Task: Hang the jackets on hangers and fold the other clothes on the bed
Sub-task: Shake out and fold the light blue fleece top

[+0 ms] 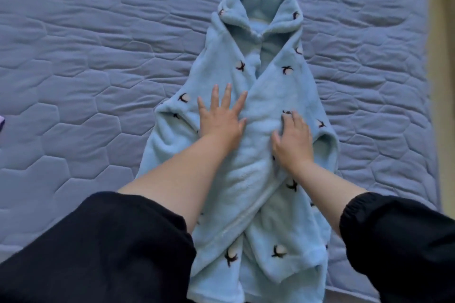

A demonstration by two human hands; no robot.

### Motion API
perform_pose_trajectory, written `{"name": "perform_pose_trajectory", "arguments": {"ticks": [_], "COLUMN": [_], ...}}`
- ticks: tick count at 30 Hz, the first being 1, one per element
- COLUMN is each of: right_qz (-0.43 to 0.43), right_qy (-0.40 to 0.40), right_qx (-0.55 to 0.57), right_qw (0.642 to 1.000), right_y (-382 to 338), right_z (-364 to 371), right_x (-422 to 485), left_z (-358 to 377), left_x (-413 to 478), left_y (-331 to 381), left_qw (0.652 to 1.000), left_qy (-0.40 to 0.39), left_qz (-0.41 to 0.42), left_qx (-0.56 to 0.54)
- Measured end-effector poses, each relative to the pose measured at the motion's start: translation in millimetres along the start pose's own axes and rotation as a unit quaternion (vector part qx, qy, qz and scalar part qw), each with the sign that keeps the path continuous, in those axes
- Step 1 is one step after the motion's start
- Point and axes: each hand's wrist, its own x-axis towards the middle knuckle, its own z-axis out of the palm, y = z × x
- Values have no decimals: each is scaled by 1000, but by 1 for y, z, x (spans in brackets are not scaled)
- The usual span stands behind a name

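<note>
A light blue fleece top (268, 86) with a collar and small dark bird marks lies flat on the bed, collar away from me. Both its sleeves are folded inward and cross over the chest. My left hand (221, 115) presses flat on the left folded sleeve with fingers spread and straight. My right hand (293, 138) rests on the right folded sleeve, palm down, its fingers slightly bent against the fleece. Black sleeves cover both my upper arms at the bottom of the view.
The bed has a grey-blue quilted cover (86, 69) with a hexagon stitch pattern all around the top. A small pale purple item (2, 123) peeks in at the left edge. A yellowish strip (443, 81) runs past the bed's right side.
</note>
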Motion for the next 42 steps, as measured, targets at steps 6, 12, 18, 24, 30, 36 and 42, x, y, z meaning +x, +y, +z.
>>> {"name": "perform_pose_trajectory", "arguments": {"ticks": [6,12,18,24,30,36,42], "right_qz": [82,133,166,156,-87,-495,-496], "right_qy": [65,87,40,13,77,38,-38], "right_qx": [92,268,435,520,352,-10,-164], "right_qw": [990,950,884,840,929,868,852], "right_y": [19,16,-6,-28,-36,-10,30], "right_z": [-7,-7,-22,-47,-98,-108,-82], "right_x": [115,219,273,239,146,45,-8], "left_z": [33,83,92,79,-7,-57,-70], "left_x": [74,97,99,102,67,-4,-36], "left_y": [29,37,35,26,-1,-45,-48], "left_qw": [999,997,994,996,751,371,479], "left_qy": [-9,75,104,26,-111,-90,-78], "left_qz": [14,11,22,19,-151,-250,-320], "left_qx": [-47,-27,-32,-83,-633,-890,-813]}}
